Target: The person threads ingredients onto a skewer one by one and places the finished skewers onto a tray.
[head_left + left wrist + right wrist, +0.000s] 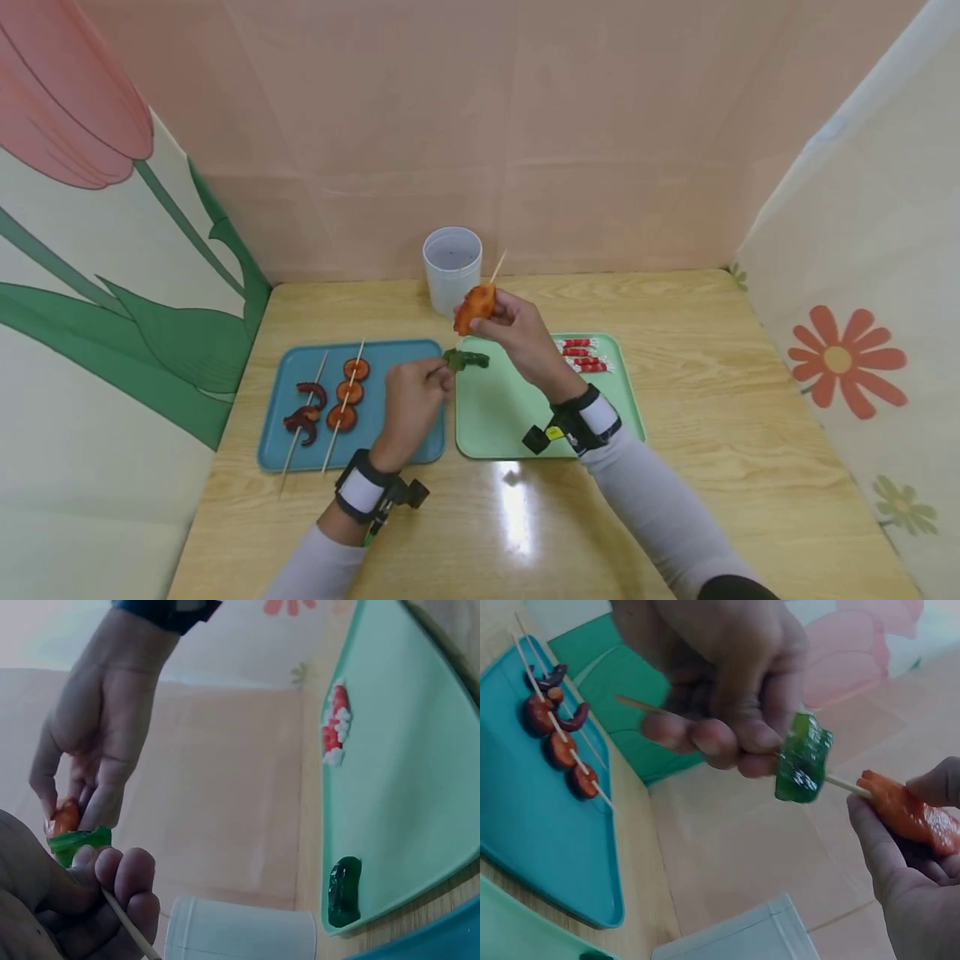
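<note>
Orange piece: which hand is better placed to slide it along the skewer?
Probably the right hand: its fingers hold the orange piece, while the left hand grips the skewer behind the green piece.

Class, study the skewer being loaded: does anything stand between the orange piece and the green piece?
Nothing visible does: the right wrist view shows only bare skewer between the orange piece and the green piece.
</note>
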Available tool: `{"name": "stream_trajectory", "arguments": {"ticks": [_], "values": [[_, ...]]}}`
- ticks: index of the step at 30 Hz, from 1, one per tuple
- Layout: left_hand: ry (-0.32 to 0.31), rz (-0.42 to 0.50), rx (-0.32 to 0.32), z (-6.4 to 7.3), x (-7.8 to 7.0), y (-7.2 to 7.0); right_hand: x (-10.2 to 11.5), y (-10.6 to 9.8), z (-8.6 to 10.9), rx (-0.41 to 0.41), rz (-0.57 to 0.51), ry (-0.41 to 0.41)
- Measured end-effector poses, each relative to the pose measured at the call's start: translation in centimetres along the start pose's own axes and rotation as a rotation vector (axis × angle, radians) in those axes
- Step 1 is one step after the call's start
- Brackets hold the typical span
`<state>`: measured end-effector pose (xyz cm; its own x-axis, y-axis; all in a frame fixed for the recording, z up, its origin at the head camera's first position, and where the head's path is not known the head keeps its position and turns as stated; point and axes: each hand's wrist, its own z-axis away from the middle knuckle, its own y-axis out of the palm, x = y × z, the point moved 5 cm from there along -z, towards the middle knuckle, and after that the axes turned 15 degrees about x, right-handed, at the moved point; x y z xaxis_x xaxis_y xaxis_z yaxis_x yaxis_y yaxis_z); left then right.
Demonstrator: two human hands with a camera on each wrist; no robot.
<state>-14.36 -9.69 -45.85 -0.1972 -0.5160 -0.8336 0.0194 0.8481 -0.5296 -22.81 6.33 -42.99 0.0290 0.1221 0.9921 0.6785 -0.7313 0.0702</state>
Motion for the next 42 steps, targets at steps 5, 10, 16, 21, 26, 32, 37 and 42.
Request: {"name": "stream_trajectory", "arguments": {"ticks": [5,10,16,21,26,32,37,42], "values": [[0.018,-0.043,-0.023,-0.1,-0.2,-0.1,-0.4,0.6,0.3,0.01,0.014,0.02],[0.016,-0.058,-0.034,0.0,-0.2,-0.1,-0.9,1.2,0.5,0.02,0.0,0.049],[0.027,-0.086,-0.04,-0.1,-0.3,-0.1,-1.7,1.9,0.6,0.028,-0.039,0.049],[0.023,-0.106,-0.053,0.2,0.1,-0.4,-2.0,1.8,0.4,0.046,0.011,0.096],[0.0,-0.086,-0.074,0.5,0.8,-0.9,-4.4,0.5,-0.2,0.061,0.279,0.188],[-0.056,-0.041,-0.071,1.2,2.0,-1.2,-9.7,-0.6,-1.7,0.076,0.989,0.225],[-0.06,-0.023,-0.065,1.9,2.4,-1.3,-12.0,-1.0,-2.4,0.06,1.246,0.251],[-0.061,-0.043,-0.076,2.3,2.6,-1.7,-12.7,-1.4,-2.7,0.073,1.254,0.269]]}}
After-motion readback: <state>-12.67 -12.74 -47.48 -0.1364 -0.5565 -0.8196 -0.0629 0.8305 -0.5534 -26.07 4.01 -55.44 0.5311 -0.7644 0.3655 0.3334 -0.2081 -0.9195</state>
